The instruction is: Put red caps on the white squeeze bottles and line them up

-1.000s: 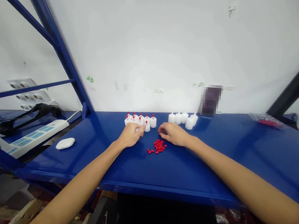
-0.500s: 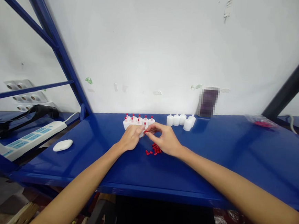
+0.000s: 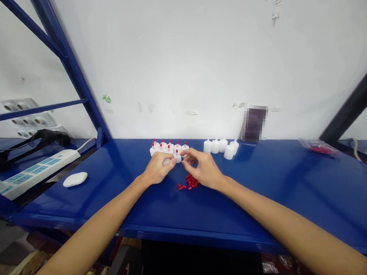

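Observation:
My left hand (image 3: 159, 168) is closed around a small white bottle (image 3: 166, 162), mostly covered by the fingers. Just right of it, my right hand (image 3: 202, 168) hovers with thumb and forefinger curved and a gap between the tips; nothing shows in that gap. Behind my left hand several white bottles with red caps (image 3: 176, 152) stand in a cluster. Loose red caps (image 3: 192, 181) lie in a small pile below my right hand, a few of them off to its left. Farther back, several uncapped white bottles (image 3: 215, 146) stand by the wall.
A white oval case (image 3: 75, 179) lies on the blue table (image 3: 196, 217) at the left. Beyond it are a power strip (image 3: 37, 170) and a black strap (image 3: 27, 142). A pixelated dark object (image 3: 254, 124) leans on the wall. A clear bag with red pieces (image 3: 319, 148) lies back right.
My left hand has shifted slightly left and down with the bottle. The fingertips of my right hand have come away from it and parted. The view has moved a little.

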Demonstrator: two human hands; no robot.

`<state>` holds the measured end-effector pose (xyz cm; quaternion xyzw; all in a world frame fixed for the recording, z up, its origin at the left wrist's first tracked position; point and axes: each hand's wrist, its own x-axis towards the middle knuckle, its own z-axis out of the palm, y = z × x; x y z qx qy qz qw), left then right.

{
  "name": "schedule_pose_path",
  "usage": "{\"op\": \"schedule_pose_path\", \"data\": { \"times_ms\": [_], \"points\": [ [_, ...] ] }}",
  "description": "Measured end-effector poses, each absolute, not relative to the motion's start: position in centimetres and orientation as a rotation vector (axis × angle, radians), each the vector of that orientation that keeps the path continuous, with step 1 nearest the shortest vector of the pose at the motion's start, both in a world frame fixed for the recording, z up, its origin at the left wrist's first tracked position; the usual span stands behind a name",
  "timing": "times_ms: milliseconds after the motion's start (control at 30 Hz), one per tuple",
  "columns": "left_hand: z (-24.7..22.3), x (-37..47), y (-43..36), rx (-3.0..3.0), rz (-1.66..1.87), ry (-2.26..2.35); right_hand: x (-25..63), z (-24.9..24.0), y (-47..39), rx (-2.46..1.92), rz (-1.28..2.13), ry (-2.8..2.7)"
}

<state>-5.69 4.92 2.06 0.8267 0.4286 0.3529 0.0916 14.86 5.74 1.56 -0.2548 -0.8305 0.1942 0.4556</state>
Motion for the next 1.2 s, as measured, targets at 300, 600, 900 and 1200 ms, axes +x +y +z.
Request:
{"op": "schedule_pose_path", "data": {
  "times_ms": [300, 600, 900, 1200],
  "points": [
    [2.0, -7.3, 5.0, 2.371, 1.164, 1.207, 17.9, 0.6, 8.9, -0.912, 0.3, -2.206],
    [1.7, -7.0, 5.2, 2.238, 1.253, 1.111, 17.4, 0.6, 8.5, -0.884, 0.345, -2.237],
    [1.5, -6.3, 4.9, 2.194, 1.142, 1.191, 16.9, 0.9, 6.9, -0.924, 0.351, -1.985],
    [1.8, -4.2, 4.2, 2.33, 1.032, 1.213, 14.8, 1.0, 5.8, -0.607, 0.411, -2.144]
  ]
}}
